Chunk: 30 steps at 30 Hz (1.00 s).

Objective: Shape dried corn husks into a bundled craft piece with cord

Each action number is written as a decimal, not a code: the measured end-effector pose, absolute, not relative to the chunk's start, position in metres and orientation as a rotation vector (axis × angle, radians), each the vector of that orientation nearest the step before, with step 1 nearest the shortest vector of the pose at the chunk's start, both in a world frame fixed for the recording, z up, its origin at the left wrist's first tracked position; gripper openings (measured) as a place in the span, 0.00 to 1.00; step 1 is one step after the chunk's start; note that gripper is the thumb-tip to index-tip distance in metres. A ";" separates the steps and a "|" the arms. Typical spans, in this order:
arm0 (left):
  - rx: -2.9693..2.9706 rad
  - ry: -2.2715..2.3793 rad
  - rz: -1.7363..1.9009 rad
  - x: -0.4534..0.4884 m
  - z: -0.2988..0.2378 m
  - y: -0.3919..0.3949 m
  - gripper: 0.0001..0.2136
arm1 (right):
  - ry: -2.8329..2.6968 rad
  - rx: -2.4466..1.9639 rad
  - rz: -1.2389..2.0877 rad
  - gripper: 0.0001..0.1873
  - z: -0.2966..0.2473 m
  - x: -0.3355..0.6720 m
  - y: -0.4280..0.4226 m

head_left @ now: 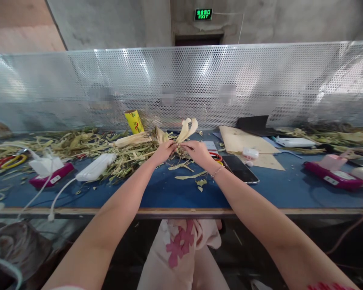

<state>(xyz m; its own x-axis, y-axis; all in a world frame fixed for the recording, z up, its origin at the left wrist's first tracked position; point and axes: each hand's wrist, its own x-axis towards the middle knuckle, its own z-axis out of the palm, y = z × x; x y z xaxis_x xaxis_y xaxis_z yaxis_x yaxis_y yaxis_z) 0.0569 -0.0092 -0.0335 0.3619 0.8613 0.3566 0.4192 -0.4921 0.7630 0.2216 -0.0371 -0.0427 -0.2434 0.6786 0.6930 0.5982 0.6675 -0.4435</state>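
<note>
Both my hands meet over the blue table (pixel 169 193), closed on a pale dried corn husk (pixel 186 129) whose leaves curl up above my fingers. My left hand (pixel 164 151) grips the husk's base from the left. My right hand (pixel 196 151) pinches it from the right, a thin bracelet on that wrist. A heap of dried husks and stalks (pixel 87 147) spreads to the left of my left hand. Loose husk scraps (pixel 189 176) lie on the table just below my hands.
A yellow roll (pixel 134 121) stands behind the heap. A black phone (pixel 240 168), small white device (pixel 250 153) and brown paper (pixel 242 141) lie to the right. Magenta devices (pixel 50 173) (pixel 332 173), a white power bank (pixel 95 167) with cable, and a perforated metal screen (pixel 181 84) at the back.
</note>
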 end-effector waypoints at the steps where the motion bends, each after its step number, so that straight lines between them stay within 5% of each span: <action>1: 2.194 1.163 0.980 0.056 -0.034 -0.010 0.11 | -1.950 -0.995 0.092 0.14 -0.043 0.222 -0.037; 8: 2.469 1.242 0.755 0.060 -0.036 -0.017 0.10 | -2.005 -0.978 0.077 0.14 -0.049 0.221 -0.033; 20: 2.214 1.032 0.967 0.058 -0.037 -0.017 0.08 | -2.054 -0.916 0.124 0.14 -0.051 0.221 -0.033; 30: 2.384 1.081 0.948 0.066 -0.042 -0.017 0.08 | -2.010 -1.042 -0.185 0.10 -0.046 0.227 -0.034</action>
